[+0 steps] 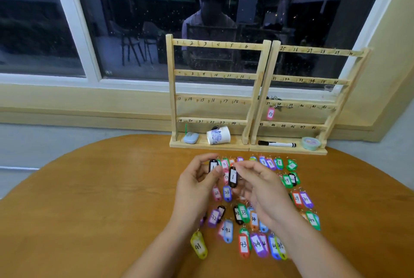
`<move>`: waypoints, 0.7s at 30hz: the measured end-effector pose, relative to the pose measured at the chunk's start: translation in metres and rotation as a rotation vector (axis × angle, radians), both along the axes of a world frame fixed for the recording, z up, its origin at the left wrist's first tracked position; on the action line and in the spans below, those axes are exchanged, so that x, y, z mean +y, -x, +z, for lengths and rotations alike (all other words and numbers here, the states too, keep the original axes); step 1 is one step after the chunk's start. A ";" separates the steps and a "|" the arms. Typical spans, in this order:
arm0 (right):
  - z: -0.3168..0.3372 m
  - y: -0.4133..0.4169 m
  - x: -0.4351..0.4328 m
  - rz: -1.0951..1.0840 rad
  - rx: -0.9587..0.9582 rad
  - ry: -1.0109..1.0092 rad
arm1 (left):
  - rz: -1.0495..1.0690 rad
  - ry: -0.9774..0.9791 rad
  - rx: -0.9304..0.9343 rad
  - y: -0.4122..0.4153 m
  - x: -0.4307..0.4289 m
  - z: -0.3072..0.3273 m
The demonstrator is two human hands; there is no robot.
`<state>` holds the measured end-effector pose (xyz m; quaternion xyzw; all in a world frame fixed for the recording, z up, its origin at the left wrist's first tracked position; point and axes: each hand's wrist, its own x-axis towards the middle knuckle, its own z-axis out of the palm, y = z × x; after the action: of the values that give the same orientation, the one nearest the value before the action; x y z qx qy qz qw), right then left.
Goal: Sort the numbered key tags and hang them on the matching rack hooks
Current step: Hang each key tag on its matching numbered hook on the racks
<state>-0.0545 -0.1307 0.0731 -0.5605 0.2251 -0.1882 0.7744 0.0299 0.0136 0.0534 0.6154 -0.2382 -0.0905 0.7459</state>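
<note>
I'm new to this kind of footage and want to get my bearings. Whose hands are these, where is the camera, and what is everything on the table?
No machine here: a person works with bare hands, and the one picture comes from a camera on their head, looking forward and down. The right hand pinches a black tag marked 1; the left hand seems to pinch a second black tag. Many coloured numbered tags lie on the wooden table. Behind stand two wooden racks with numbered hooks; one pink tag, marked 37, already hangs there.
</note>
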 end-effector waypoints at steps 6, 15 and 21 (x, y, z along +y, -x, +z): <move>0.028 -0.019 0.007 0.204 0.070 -0.229 | 0.064 -0.080 0.052 -0.020 0.030 0.020; 0.076 -0.037 0.023 0.377 0.037 0.036 | 0.098 -0.159 -0.032 -0.036 0.046 0.067; 0.106 -0.057 0.010 0.377 0.004 0.133 | 0.199 -0.259 -0.166 -0.066 0.046 0.105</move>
<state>0.0021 -0.1204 0.1787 -0.6430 0.1050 -0.0533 0.7567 0.0961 0.0600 0.1586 0.7321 -0.2234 0.0050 0.6435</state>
